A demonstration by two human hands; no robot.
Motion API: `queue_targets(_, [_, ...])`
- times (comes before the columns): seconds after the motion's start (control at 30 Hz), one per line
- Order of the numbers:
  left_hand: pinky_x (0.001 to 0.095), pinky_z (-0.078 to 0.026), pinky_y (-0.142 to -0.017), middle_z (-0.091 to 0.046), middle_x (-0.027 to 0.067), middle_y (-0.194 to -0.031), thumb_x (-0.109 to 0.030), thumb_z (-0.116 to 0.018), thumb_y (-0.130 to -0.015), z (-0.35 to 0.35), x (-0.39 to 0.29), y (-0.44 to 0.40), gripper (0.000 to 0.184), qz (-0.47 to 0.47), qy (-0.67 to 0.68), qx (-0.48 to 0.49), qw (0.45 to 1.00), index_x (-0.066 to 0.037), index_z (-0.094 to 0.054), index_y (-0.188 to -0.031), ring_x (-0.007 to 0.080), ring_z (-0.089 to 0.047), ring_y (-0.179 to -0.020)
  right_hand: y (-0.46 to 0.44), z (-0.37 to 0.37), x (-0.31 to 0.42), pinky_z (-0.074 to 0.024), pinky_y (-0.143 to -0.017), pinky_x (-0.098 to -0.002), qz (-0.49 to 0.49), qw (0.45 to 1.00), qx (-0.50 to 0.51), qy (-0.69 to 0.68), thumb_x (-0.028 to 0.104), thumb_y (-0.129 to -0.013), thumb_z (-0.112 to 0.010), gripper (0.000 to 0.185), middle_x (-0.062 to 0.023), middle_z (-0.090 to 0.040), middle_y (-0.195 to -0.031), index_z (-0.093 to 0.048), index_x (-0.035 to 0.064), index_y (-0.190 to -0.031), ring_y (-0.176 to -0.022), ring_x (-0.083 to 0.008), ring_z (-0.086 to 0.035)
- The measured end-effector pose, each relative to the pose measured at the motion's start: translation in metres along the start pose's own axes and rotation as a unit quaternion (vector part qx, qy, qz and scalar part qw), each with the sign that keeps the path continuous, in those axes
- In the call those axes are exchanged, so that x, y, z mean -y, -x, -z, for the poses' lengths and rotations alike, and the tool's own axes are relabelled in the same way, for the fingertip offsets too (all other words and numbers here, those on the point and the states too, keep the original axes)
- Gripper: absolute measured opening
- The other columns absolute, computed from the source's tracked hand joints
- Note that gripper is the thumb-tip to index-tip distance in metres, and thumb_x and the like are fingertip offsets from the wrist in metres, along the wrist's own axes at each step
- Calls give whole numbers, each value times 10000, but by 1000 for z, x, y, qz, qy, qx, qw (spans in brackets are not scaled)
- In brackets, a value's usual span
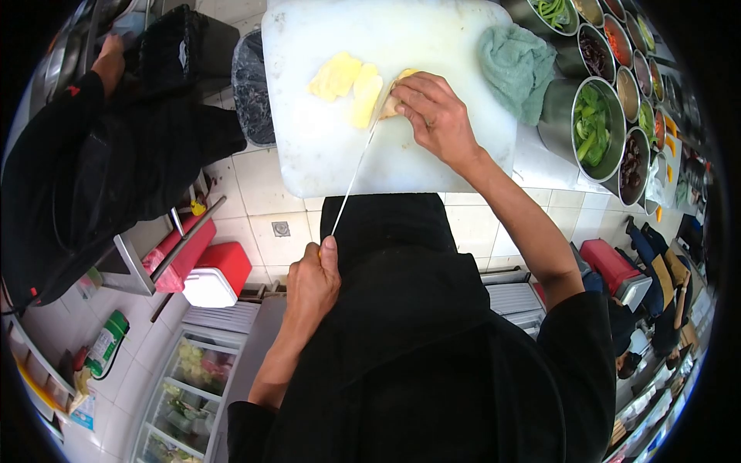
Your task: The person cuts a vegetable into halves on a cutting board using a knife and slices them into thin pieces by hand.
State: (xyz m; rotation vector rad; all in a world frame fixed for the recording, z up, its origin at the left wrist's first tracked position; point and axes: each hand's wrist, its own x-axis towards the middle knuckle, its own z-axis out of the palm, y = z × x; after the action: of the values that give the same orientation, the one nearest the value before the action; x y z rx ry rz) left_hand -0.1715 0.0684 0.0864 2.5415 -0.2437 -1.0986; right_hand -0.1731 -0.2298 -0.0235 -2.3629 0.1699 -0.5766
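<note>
A knife is gripped in my left hand, its thin blade seen edge-on and reaching up over the board. My right hand presses a piece of ginger, pale yellow with tan skin, onto the white cutting board. The blade's far end lies right against that piece, by my right fingertips. Just left of the blade are a yellow ginger slice and a wider piece, both flat on the board. Fingers hide much of the held ginger.
A green cloth lies at the board's right edge. Beyond it stand metal pots, one with leafy greens. A black-lined bin adjoins the board's left side. Another person in black stands at left; more people are far right.
</note>
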Motion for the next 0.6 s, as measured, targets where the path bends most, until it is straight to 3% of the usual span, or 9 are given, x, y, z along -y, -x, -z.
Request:
queue_targets(0.2, [604, -476, -623, -614, 332, -669, -418, -456, -1069, -31, -6, -49, 545, -81, -5, -64, 995, 33, -583, -790, 555, -609, -670, 1, -3, -2, -556, -917, -385, -4, 1000, -7, -6, 19, -824, -759, 256, -80, -713, -1117, -746, 60, -1076, -1098, -301, -645])
queue_targets(0.33, [580, -472, -602, -600, 317, -643, -449, -417, -1084, -19, -16, -43, 591, -43, 13, -49, 998, 30, -560, -768, 539, -600, -633, -1, 0, -1, -555, -917, -383, -3, 1000, 3, 2, 17, -820, -761, 247, -82, -716, -1113, -746, 52, -1064, -1096, -302, -647])
queue_targets(0.6, [578, -472, -599, -593, 311, -634, -457, -409, -1085, -14, -27, -34, 594, -57, 37, -37, 997, 32, -555, -781, 544, -593, -626, -1, 0, 0, -554, -920, -383, -2, 1000, 1, 3, 15, -819, -763, 239, -92, -719, -1110, -745, 36, -1056, -1096, -306, -647])
